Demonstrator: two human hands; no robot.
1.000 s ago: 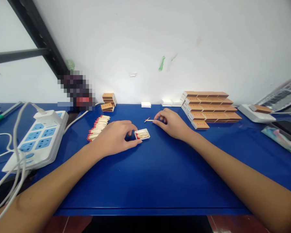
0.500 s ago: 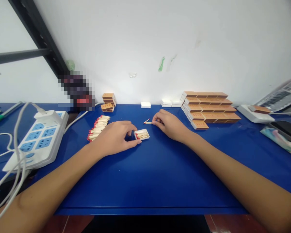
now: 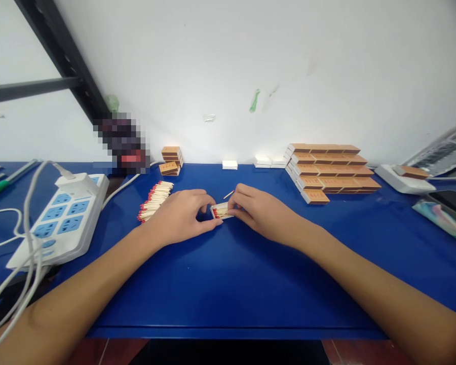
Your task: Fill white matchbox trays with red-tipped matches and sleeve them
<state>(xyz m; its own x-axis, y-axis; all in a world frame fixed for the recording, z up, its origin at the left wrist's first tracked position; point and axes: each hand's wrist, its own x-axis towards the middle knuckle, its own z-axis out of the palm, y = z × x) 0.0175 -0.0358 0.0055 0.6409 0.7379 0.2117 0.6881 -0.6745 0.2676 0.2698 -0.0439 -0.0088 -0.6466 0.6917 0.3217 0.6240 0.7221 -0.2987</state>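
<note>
A small white matchbox tray (image 3: pixel 214 215) with red-headed matches in it lies on the blue table (image 3: pixel 228 284). My left hand (image 3: pixel 188 215) grips its left end between thumb and fingers. Over the tray's right end, my right hand (image 3: pixel 247 205) pinches a match, mostly hidden by the fingers, against the matches inside. One loose match (image 3: pixel 228 194) lies just behind the tray, beside my right fingers. Left of my left hand is a pile of matches (image 3: pixel 157 197), partly covered by that hand.
Brown matchboxes (image 3: pixel 330 170) stand stacked in steps at the back right, a smaller stack (image 3: pixel 171 158) at the back left. White trays (image 3: pixel 230 165) sit along the wall. A power strip (image 3: pixel 66 213) with cables is at the left, a white device (image 3: pixel 401 180) at the right.
My right hand has moved left and toward me, from the loose matches to the tray, with a match between its fingers. One loose match stays behind. My left hand keeps its hold.
</note>
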